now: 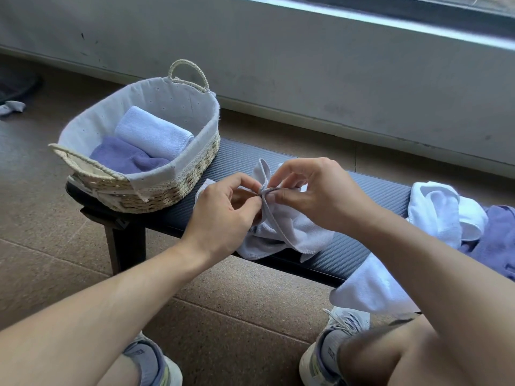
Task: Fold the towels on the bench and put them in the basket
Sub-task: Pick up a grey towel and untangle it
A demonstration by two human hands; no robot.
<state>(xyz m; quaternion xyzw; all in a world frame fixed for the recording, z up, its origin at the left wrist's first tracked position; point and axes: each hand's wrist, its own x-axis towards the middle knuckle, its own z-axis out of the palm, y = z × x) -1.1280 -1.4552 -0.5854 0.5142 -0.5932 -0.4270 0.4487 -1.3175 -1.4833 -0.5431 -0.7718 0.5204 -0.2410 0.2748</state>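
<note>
Setting: speckled brown floor (69, 218) before a grey wall (306, 65), with a window ledge at far right.

Surface: narrow dark ribbed bench (370, 196), running from left to right edge of view. Bare padding shows between the basket and the middle towel, and again between that towel and the pile at right. The near edge drops to open floor, where two grey shoes (331, 355) stand.

Container: woven basket (172, 185) with white cloth liner and rope handles, set on the bench's left end, overhanging it slightly. Contents: one pale lavender folded towel (153, 132) on the far side; one darker purple towel (125, 160) on the near side, touching it.

Item in hand: pale grey towel (284, 232), crumpled on mid-bench, its near edge hanging over the bench side. Left hand (223, 213) and right hand (320, 196) both pinch its hem, raised above the bench, fingertips nearly meeting.

Awaiting: pile of unfolded towels (446, 215), white and purple, at right end of bench, partly draped over the near edge.
</note>
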